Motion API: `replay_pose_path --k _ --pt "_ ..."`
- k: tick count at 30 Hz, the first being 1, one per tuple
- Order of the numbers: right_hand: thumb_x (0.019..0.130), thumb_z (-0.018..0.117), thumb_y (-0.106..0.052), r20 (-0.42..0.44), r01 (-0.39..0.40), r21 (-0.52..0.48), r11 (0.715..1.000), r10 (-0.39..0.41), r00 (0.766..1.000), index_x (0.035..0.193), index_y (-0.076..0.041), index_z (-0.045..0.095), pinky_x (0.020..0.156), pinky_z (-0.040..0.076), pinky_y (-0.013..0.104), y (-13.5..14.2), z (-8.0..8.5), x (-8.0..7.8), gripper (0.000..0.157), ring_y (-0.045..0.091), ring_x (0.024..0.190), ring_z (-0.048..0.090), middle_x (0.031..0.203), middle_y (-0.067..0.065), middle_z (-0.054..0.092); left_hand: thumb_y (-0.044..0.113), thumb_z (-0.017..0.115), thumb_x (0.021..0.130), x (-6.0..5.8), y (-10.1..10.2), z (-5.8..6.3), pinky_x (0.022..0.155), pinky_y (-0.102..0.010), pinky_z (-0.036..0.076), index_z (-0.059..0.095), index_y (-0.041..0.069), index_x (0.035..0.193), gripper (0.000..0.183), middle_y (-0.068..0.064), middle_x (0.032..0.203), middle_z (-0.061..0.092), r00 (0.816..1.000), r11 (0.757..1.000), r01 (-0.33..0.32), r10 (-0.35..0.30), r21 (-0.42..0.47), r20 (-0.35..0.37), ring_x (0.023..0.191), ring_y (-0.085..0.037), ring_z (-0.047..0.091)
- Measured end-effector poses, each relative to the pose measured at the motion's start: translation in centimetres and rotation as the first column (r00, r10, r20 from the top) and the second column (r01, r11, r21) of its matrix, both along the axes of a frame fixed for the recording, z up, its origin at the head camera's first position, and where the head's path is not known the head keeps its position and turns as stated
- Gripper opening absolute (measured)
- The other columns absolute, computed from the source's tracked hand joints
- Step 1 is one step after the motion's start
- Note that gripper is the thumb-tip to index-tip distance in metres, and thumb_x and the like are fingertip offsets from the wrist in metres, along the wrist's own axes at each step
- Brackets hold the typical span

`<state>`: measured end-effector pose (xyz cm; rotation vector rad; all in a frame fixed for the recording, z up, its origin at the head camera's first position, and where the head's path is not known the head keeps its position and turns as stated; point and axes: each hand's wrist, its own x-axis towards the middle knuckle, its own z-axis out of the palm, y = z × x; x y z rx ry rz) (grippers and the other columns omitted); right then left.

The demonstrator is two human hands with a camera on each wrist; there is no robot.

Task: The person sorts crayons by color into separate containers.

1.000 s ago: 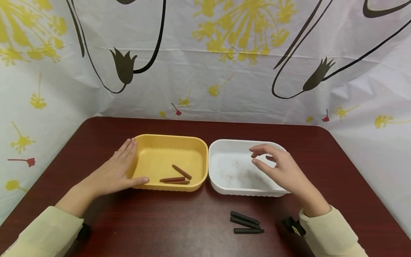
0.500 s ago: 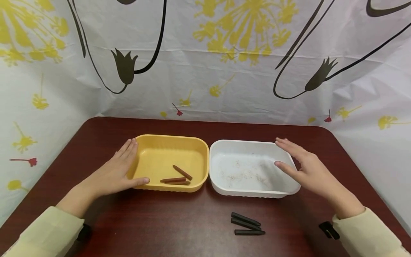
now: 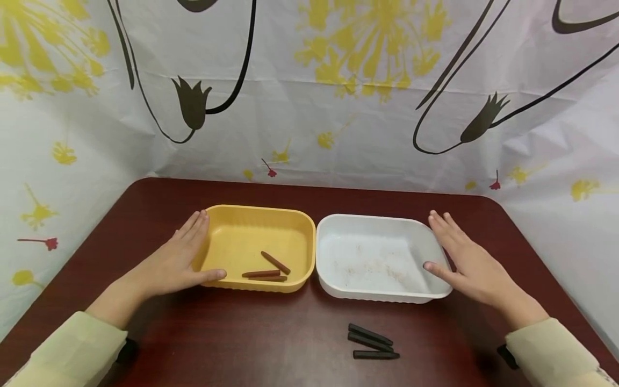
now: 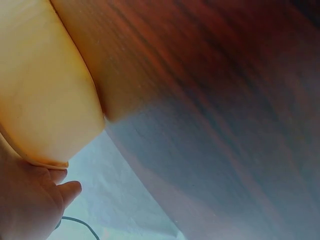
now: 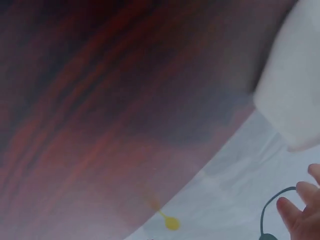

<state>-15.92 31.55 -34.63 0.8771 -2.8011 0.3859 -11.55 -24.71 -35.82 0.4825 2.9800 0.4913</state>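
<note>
My left hand (image 3: 181,260) lies along the left side of the yellow tray (image 3: 237,242), fingers straight and thumb over the near rim. Three brown crayons (image 3: 275,262) lie in that tray, toward its near right. At the right end of the white tray (image 3: 358,247) is my right hand (image 3: 476,269), fingers extended and thumb at the rim. Faint crumbs dot the white tray's floor. In the left wrist view the left fingertips (image 4: 70,190) show beneath the yellow rim. The right wrist view shows right fingertips (image 5: 287,207) close by the white tray's outer wall (image 5: 295,80).
Three black crayons (image 3: 376,355) lie on the dark red table (image 3: 271,333), in front of the white tray. Both trays stand side by side, nearly touching. Behind the table hangs a white cloth (image 3: 300,123) with a flower print.
My right hand has moved right, from over the white tray to its right end, and its bent fingers have straightened. The left hand stays on the yellow tray.
</note>
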Motion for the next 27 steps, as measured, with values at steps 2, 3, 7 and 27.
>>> replay_pose_path --k 2,3,7,27 --pt "0.087 0.073 -0.035 -0.020 -0.030 0.016 0.999 0.030 0.999 0.161 -0.016 0.014 0.113 -0.002 0.002 0.2 -0.6 0.1 0.097 0.012 0.156 0.001 0.168 0.002 0.014 0.069 0.061 0.084 0.1 0.1 -0.1 0.117 -0.067 0.019 0.001 -0.003 0.158 0.119 -0.016 0.167 -0.005 1.000 1.000 0.002 -0.002 0.004 0.007 0.156 -0.033 -0.004" --pt "0.086 0.075 -0.036 -0.021 -0.042 0.019 0.999 0.043 0.999 0.161 -0.016 0.013 0.113 -0.002 0.002 0.2 -0.8 0.2 0.099 0.012 0.156 0.001 0.168 0.002 0.014 0.069 0.061 0.084 0.2 0.1 -0.1 0.117 -0.068 0.019 0.002 -0.003 0.158 0.119 -0.016 0.167 -0.005 1.000 1.000 0.003 -0.003 0.002 0.007 0.156 -0.033 -0.004" --pt "0.080 0.079 -0.043 -0.005 -0.075 0.026 0.997 0.076 0.997 0.161 -0.013 0.013 0.113 -0.002 0.002 0.4 -1.3 0.4 0.109 0.010 0.156 -0.001 0.168 0.002 0.013 0.070 0.061 0.085 0.4 0.3 -0.1 0.117 -0.068 0.019 0.002 -0.003 0.158 0.119 -0.016 0.167 -0.004 1.000 1.000 0.002 -0.002 -0.002 0.003 0.156 -0.033 -0.004" --pt "0.079 0.076 -0.054 0.039 -0.116 0.040 0.992 0.115 0.993 0.159 0.000 0.010 0.115 -0.007 0.005 0.9 -2.3 0.5 0.117 0.011 0.155 -0.008 0.169 0.008 0.003 0.072 0.058 0.086 1.0 0.9 0.4 0.113 -0.073 0.021 0.003 0.002 0.159 0.115 -0.013 0.168 -0.003 0.999 0.998 0.010 -0.013 -0.069 -0.042 0.155 -0.036 0.000"
